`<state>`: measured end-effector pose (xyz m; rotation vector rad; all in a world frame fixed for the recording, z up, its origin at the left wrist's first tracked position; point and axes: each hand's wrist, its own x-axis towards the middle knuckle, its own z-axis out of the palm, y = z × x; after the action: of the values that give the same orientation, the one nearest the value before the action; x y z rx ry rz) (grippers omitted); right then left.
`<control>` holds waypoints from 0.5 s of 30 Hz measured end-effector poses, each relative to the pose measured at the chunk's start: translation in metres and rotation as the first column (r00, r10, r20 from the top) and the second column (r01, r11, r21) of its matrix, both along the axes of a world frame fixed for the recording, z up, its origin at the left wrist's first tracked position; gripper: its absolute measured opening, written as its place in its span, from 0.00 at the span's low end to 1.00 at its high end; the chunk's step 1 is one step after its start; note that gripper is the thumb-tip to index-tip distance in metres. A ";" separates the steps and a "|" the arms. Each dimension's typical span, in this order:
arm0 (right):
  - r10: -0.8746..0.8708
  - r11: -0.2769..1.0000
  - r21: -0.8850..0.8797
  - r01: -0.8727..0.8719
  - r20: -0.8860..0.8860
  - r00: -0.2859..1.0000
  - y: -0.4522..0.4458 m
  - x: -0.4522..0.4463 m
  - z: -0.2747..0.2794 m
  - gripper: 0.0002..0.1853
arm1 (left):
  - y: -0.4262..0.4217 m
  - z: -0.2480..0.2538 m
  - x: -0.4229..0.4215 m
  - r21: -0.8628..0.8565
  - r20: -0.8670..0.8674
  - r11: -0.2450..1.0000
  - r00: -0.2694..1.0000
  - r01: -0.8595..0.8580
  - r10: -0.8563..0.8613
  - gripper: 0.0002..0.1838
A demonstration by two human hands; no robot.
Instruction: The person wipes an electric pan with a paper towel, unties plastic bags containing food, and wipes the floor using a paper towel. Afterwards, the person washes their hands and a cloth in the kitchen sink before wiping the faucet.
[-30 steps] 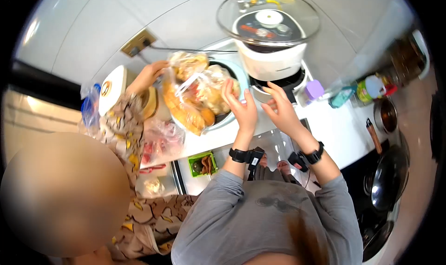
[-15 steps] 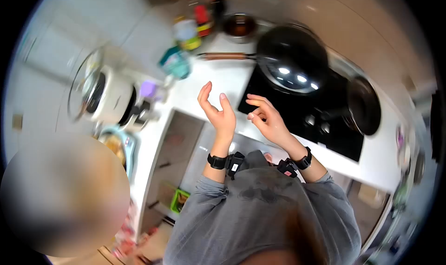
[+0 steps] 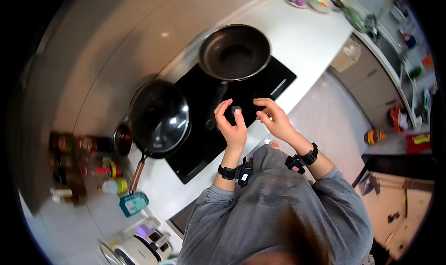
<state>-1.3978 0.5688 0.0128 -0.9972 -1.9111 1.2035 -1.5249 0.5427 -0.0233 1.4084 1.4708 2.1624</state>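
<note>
My left hand [image 3: 232,129] is raised with thumb and fingers apart, holding nothing, near the front edge of the black cooktop [image 3: 189,160]. To its right hovers my right hand [image 3: 275,121], fingers loosely curled and spread, also bare. Beyond them an uncovered frying pan [image 3: 234,53] rests on the cooktop, its dark handle toward me. A wok covered with a glass lid [image 3: 160,118] stands on the left side, its brown wooden handle [image 3: 137,176] pointing at the near counter. One cooktop knob [image 3: 236,110] shows between my hands.
Bottles of seasoning [image 3: 100,169], a metal pot [image 3: 123,138] and a teal pouch [image 3: 134,203] line the left wall. A white rice cooker [image 3: 138,252] sits at lower left. Bowls of cut vegetables [image 3: 320,2] are at the far counter end, beside the sink side [image 3: 388,46].
My view has turned to the right, bringing the far counter and sink side in. Both hands stay raised and bare in front of me. The pans appear unmoved on the cooktop.
</note>
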 end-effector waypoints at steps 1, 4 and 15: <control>-0.086 0.996 0.018 0.086 -0.027 0.996 0.005 0.016 -0.006 0.14 | 0.008 0.000 0.011 -0.010 -0.027 0.999 0.999 0.040 -0.040 0.16; -0.297 0.955 -0.054 0.293 -0.093 0.950 0.018 0.070 -0.011 0.14 | 0.031 0.001 0.047 -0.058 -0.101 0.987 0.983 0.149 -0.154 0.17; -0.730 0.684 -0.099 0.723 -0.090 0.678 0.098 0.330 -0.009 0.13 | 0.161 0.012 0.250 -0.226 -0.177 0.891 0.882 0.394 -0.436 0.18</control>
<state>-1.0676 0.6670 0.0037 -1.4871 -1.1630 0.8010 -1.2753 0.7038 -0.0113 1.7525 1.2442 1.6083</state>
